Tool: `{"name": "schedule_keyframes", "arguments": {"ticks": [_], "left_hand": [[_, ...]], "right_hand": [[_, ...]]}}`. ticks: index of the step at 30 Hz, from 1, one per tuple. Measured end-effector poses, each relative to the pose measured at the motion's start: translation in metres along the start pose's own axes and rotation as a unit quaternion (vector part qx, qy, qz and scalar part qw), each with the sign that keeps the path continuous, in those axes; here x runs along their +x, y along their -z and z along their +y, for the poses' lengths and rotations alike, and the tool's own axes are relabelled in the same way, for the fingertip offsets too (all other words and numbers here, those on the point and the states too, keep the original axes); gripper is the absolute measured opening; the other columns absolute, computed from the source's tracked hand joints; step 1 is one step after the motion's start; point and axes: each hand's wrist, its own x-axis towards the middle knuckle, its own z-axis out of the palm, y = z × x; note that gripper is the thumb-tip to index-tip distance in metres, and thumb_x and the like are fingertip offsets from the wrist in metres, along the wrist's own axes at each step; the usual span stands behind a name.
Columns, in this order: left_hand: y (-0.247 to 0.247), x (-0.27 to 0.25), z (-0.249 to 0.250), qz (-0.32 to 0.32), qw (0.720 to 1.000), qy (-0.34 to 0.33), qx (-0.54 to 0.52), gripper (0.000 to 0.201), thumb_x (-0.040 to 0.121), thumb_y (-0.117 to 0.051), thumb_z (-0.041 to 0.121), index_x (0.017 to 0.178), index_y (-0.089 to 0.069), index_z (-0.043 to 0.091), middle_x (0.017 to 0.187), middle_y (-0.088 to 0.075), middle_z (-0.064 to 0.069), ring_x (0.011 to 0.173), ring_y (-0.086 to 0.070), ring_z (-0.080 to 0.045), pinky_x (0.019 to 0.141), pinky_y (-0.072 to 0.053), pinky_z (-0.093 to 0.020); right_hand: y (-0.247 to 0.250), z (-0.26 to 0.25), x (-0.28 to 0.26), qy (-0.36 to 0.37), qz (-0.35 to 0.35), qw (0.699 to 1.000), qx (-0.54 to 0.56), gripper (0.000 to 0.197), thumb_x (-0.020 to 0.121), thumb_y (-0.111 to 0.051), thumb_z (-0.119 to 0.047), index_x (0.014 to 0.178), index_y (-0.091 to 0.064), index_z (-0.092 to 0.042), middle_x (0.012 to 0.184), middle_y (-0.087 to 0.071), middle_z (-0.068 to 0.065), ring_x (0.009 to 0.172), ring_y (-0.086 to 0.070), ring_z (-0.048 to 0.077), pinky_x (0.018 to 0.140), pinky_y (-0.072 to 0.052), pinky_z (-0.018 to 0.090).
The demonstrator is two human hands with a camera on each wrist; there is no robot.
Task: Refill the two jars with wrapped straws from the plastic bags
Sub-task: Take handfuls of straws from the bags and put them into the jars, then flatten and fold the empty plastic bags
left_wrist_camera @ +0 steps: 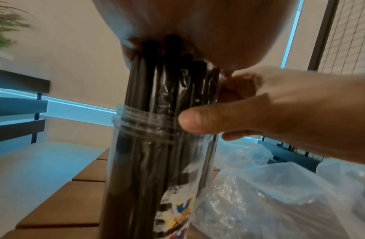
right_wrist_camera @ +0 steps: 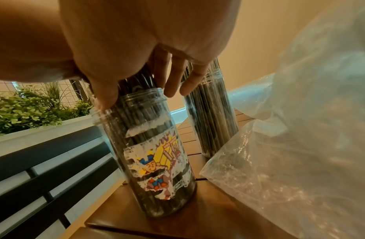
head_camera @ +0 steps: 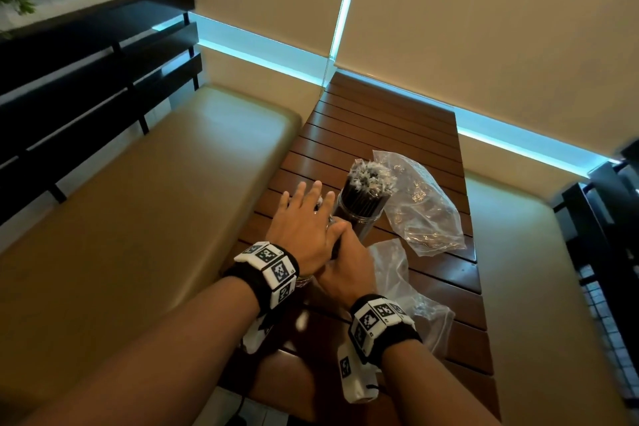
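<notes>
Beneath the flat, spread left hand, black wrapped straws stand in the labelled jar. Right hand curls around the bundle above its rim. Beyond the fingertips stands a second full jar, bags alongside.

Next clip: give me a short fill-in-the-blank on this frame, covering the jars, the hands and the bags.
1. The left hand lies flat on top of the ___ in the labelled jar.
2. The right hand holds the straws just above that jar's ___.
3. The number of jars standing on the wooden table is ___.
4. The plastic bags lie on the person's ___ side of the jars.

Missing words: straws; rim; two; right
</notes>
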Motion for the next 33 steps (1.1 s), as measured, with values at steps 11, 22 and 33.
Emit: {"name": "schedule_keyframes", "arguments": {"ticks": [11,22,33], "left_hand": [[0.001,0.002,-0.007,-0.004,0.997,-0.033,0.076,0.093,0.085,-0.015,0.080,0.157,-0.004,0.021,0.164,-0.008,-0.013,0.150,0.001,-0.034,0.117,0.007,-0.060],[0.002,-0.021,0.100,0.004,0.967,-0.251,0.046,0.033,0.090,-0.059,0.016,0.122,-0.052,0.016,0.107,-0.059,-0.003,0.093,-0.063,-0.024,0.069,-0.046,-0.034],[-0.127,-0.039,0.079,-0.273,0.940,0.151,-0.136,0.065,0.084,-0.069,0.037,0.139,-0.044,0.014,0.134,-0.055,-0.010,0.119,-0.056,-0.027,0.093,-0.047,-0.029]], "right_hand": [[0.045,0.046,-0.031,-0.016,-0.044,0.952,-0.302,0.057,0.076,-0.048,-0.057,0.126,-0.047,-0.031,0.132,-0.044,-0.007,0.120,-0.047,0.019,0.098,-0.041,0.042],[0.061,0.104,-0.103,-0.095,-0.298,0.894,-0.320,0.064,0.080,-0.053,-0.049,0.139,-0.031,-0.035,0.151,-0.024,-0.001,0.137,-0.031,0.027,0.099,-0.045,0.046],[0.086,0.122,-0.153,-0.045,-0.235,0.935,-0.260,0.049,0.080,-0.053,-0.053,0.125,-0.042,-0.039,0.142,-0.028,-0.010,0.120,-0.048,0.020,0.095,-0.048,0.041]]}}
